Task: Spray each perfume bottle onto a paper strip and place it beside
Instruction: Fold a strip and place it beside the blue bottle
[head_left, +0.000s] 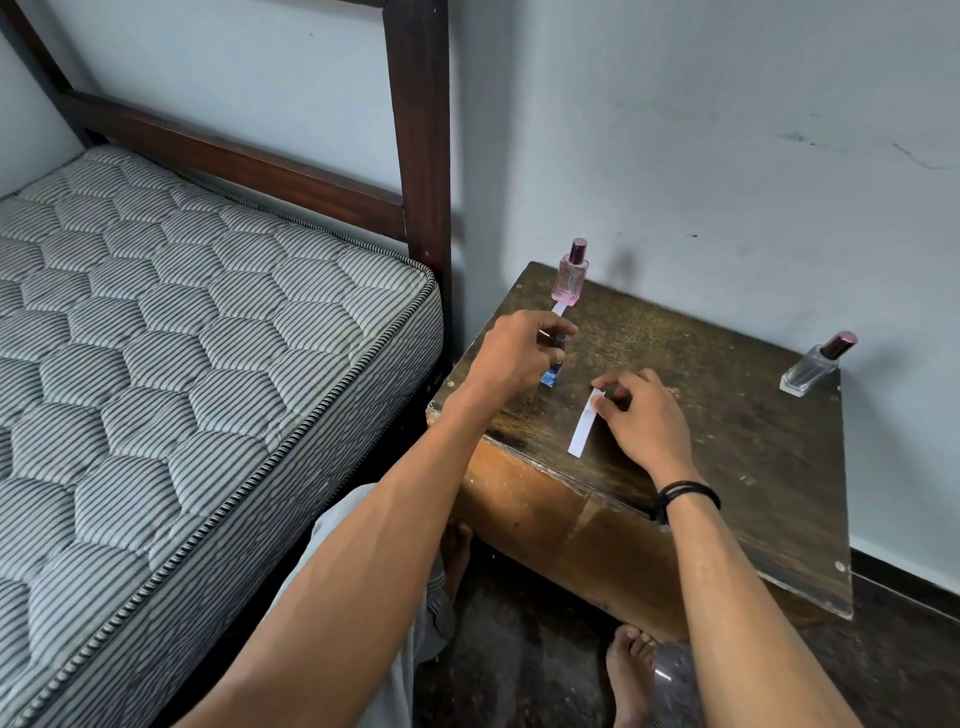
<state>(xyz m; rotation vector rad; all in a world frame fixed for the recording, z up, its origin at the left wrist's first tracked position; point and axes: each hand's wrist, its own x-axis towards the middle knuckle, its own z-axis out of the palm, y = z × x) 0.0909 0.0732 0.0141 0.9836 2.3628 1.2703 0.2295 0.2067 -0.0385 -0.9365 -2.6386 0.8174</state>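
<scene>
1. The left hand is closed around a small blue bottle, which stands near the tabletop's 9 o'clock edge; only its base shows below the fingers.
2. The right hand rests with fingers loosely curled, its fingertips pinning the top end of a white paper strip, which lies flat at about 4 o'clock from the blue bottle.
3. A pink bottle stands at the tabletop's 11 o'clock corner with another strip at its base, so that one looks done. A clear bottle at 2 o'clock has no strip by it.
4. To do this step well, I would lift the strip's pinned end clear of the wood and turn the nozzle toward the paper. Whether the cap is off I cannot tell.
5. Keep the spray short and the bottle upright, then lay the strip just beside the blue bottle, apart from the pink bottle's strip so the 2 are not confused.
</scene>
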